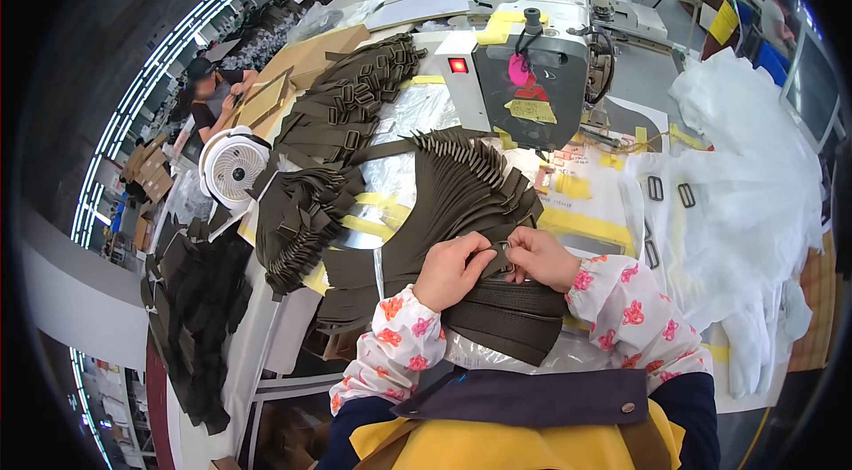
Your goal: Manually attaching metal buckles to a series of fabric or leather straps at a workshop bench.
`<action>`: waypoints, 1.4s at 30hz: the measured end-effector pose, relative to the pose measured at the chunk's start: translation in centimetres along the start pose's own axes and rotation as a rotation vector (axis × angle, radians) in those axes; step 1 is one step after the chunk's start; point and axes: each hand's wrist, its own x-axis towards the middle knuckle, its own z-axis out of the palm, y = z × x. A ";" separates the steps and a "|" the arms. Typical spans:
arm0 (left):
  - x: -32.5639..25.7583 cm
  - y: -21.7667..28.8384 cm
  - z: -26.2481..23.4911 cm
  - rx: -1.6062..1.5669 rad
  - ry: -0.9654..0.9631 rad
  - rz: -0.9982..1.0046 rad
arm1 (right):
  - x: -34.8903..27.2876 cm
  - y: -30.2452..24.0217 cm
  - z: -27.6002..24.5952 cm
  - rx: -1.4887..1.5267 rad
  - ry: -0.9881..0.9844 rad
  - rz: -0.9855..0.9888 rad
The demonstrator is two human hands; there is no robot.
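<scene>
Close in front of me, my left hand (453,269) pinches the end of a dark olive webbing strap. My right hand (543,259) grips a dark slide buckle (503,257) at that same spot, its fingers curled against the left fingertips. Beneath both hands fans a thick stack of olive webbing straps (444,204), with many folded ends along its far edge. More of the straps (510,315) spread below my wrists toward my lap. Several loose slide buckles (655,189) lie on the white sheet to the right.
A sewing machine (532,71) stands just beyond the straps. Buckled strap bundles (346,106) lie at left, near a small white fan (235,166). Black straps (191,310) hang over the table's left edge. White plastic film (754,195) covers the right side. A co-worker (213,97) sits far left.
</scene>
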 end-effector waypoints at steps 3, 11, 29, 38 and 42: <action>0.1 0.2 -0.2 0.029 -0.102 -0.016 | -0.8 0.0 0.9 -0.137 0.079 -0.125; 0.3 0.2 -0.4 -0.135 -0.211 -0.183 | -1.7 -1.5 0.5 -0.230 0.004 -0.166; 2.6 2.4 3.2 0.032 -0.030 0.133 | -6.0 -2.9 -17.0 -1.301 1.093 -0.224; 2.3 1.8 3.6 0.126 -0.416 0.095 | -5.4 -2.8 -22.0 -1.311 0.975 -0.130; 2.9 1.8 4.5 0.195 -0.561 0.123 | -6.5 -4.5 -17.6 -1.239 0.961 -0.347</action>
